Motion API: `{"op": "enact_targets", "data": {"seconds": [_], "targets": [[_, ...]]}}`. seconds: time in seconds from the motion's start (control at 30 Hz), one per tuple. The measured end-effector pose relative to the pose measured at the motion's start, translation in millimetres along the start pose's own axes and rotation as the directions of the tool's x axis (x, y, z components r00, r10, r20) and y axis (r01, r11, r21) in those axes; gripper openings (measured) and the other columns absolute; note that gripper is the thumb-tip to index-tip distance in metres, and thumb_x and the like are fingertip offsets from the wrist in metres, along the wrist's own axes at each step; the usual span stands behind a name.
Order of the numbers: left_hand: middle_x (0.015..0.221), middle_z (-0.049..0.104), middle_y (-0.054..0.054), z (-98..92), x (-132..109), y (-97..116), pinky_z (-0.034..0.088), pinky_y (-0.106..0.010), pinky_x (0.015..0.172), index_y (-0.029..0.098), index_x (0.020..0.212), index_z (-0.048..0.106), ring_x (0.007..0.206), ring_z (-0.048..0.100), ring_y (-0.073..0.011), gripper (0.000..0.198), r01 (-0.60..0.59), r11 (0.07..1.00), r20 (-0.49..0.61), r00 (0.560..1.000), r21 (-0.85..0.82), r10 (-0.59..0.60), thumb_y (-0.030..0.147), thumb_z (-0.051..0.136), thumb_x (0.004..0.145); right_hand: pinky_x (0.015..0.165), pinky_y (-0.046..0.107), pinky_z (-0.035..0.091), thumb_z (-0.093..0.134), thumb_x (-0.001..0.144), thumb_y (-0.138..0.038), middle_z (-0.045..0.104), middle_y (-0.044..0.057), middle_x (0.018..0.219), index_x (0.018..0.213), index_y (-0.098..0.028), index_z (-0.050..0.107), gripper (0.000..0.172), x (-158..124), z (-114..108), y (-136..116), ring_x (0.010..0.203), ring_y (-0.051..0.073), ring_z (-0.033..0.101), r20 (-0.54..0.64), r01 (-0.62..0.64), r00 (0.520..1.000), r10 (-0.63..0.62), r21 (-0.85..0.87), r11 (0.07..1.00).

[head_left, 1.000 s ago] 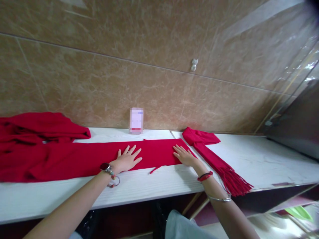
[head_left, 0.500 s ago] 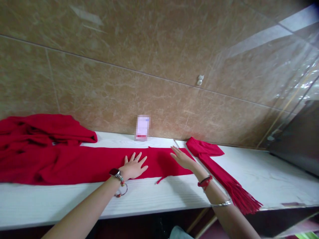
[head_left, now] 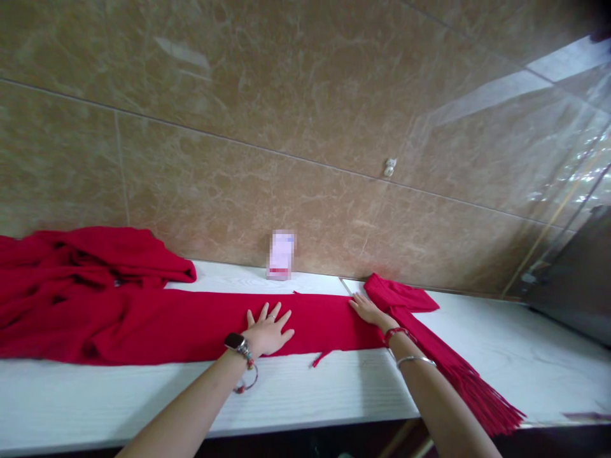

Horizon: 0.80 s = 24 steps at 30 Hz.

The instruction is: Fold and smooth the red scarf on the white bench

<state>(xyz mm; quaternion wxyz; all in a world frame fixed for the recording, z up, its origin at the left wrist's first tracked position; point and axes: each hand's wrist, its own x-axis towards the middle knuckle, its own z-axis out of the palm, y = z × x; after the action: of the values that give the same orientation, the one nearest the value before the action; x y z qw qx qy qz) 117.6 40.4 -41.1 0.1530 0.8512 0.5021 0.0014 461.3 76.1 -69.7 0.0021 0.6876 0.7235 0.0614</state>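
Observation:
A long red scarf (head_left: 191,324) lies flat along a white tabletop (head_left: 296,394). My left hand (head_left: 267,332) rests flat on the scarf with fingers spread; its wrist wears a watch and bead bracelets. My right hand (head_left: 368,312) lies on the scarf's right end, at its far corner, fingers stretched out toward the wall. A second red scarf (head_left: 429,346), narrowly folded with a fringed end, lies diagonally just right of my right hand and hangs over the table's front edge.
A heap of red cloth (head_left: 81,270) is piled at the table's left. A small blurred card (head_left: 280,254) stands against the brown tiled wall (head_left: 305,140). A dark surface (head_left: 573,292) borders the far right.
My right hand moved from the scarf's middle right to its far right corner by the folded scarf. The left hand stayed flat. The view tilted upward and shifted.

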Motion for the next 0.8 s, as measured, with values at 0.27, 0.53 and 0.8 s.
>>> {"op": "enact_targets", "data": {"seconds": [0.27,0.53,0.8], "targets": [[0.147,0.005,-0.005,0.0,-4.4,0.1,0.001,-0.067,0.095,0.028,0.139,0.021,0.132,-0.001,-0.0353,0.065,-0.038,0.999,-0.017,0.999,-0.012,0.038,0.06,0.02,0.082,0.102,0.046,0.028,0.027,0.089,-0.032,0.029,0.024,0.137,0.131,0.001,0.032,0.053,2.4,-5.8,-47.9,0.129,0.028,0.022,-0.148,0.006,0.989,0.006,0.078,0.997],[0.147,0.001,-0.003,-10.2,-10.8,-17.5,0.002,-0.065,0.097,0.027,0.14,0.017,0.132,-0.004,-0.033,0.075,0.013,0.999,0.036,0.999,-0.036,-0.011,0.068,0.016,0.078,0.102,0.043,0.029,0.03,0.089,-0.037,0.031,0.018,0.138,0.132,-0.006,0.034,0.053,-5.7,-23.8,-180.3,0.13,0.024,0.022,-0.159,0.392,0.917,-0.367,0.177,0.903],[0.147,0.002,-0.002,-26.5,-23.8,-113.4,0.009,-0.06,0.1,0.026,0.14,0.014,0.133,0.002,-0.0302,0.075,0.269,0.962,-0.037,0.963,0.042,-0.267,0.068,0.015,0.078,0.102,0.045,0.026,0.025,0.09,-0.04,0.029,0.015,0.14,0.135,-0.009,0.031,0.054,-16.5,-3.8,-186.0,0.13,0.024,0.022,-0.112,0.34,0.938,-0.329,0.099,0.935]]}}
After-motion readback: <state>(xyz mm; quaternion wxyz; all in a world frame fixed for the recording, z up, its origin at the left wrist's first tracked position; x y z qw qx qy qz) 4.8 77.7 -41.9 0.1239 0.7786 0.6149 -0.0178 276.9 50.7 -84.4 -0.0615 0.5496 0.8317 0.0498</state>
